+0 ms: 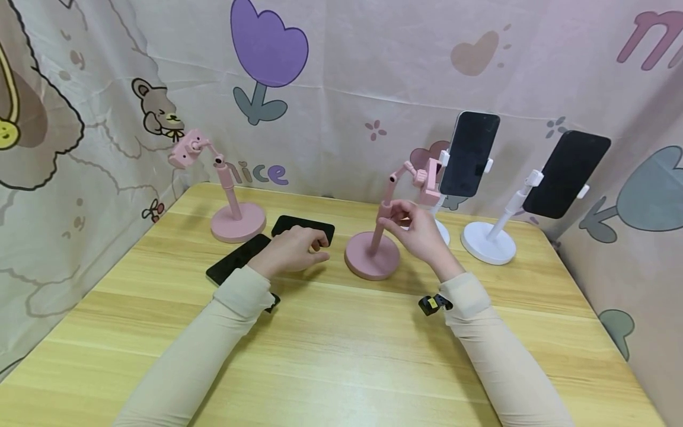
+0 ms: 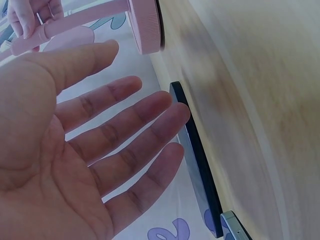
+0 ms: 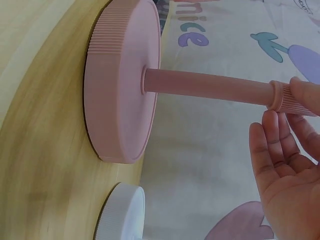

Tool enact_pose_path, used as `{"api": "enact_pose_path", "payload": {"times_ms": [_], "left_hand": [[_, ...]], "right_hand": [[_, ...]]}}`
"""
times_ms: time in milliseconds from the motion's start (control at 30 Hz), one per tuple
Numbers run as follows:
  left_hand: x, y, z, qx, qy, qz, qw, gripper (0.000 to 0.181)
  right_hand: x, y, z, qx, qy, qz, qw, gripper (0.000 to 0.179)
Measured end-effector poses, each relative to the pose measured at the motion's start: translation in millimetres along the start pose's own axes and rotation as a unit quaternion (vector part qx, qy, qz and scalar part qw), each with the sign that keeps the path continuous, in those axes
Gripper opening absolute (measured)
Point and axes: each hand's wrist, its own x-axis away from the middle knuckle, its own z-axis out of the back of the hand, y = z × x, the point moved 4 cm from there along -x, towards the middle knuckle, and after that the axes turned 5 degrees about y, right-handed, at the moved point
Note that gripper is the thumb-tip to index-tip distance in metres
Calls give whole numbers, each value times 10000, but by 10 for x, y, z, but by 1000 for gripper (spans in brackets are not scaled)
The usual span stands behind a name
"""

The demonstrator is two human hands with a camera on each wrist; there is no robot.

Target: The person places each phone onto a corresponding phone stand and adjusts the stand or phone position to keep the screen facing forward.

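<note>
A dusty-pink phone stand (image 1: 372, 261) stands upright in the middle of the table, its jointed neck and empty clamp (image 1: 429, 182) leaning right. My right hand (image 1: 420, 231) pinches the ribbed collar (image 3: 276, 96) on its pole between thumb and index finger; the other fingers curve loosely below the pole in the right wrist view. My left hand (image 1: 293, 250) hovers left of the stand, holding nothing, its fingers spread and slightly bent. Close by it lie two dark phones: one phone (image 1: 285, 223) behind the hand, another phone (image 1: 235, 261) partly under the left forearm in the head view.
At the back left stands a second pink phone stand (image 1: 238, 223) with an empty clamp. Two white stands hold upright phones at the right: one phone (image 1: 469, 154) behind my right hand, another phone (image 1: 567, 175) beyond the white base (image 1: 488, 243). A printed curtain (image 1: 341, 107) hangs behind the table.
</note>
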Motion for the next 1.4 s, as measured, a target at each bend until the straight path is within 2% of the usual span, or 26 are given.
{"api": "enact_pose_path", "payload": {"times_ms": [167,367,767,1100,1400], "left_hand": [[-3,8,2,11,-8,-33,10000,28],[-5,1,-3,26,2,-39,10000,28],[-6,0,-3,10,-14,9,10000,29],[-6,10,1,8,-33,5,10000,29],[-12,3,-9,-16,-41,-27,10000,28]], "right_hand": [[20,30,42,94,128,-8,9999,32],[47,81,99,138,276,-216,9993,31],[115,50,131,-152,575,324,9977,22],[239,16,144,157,597,6,9981,27],[335,-66,137,37,655,137,9978,32]]}}
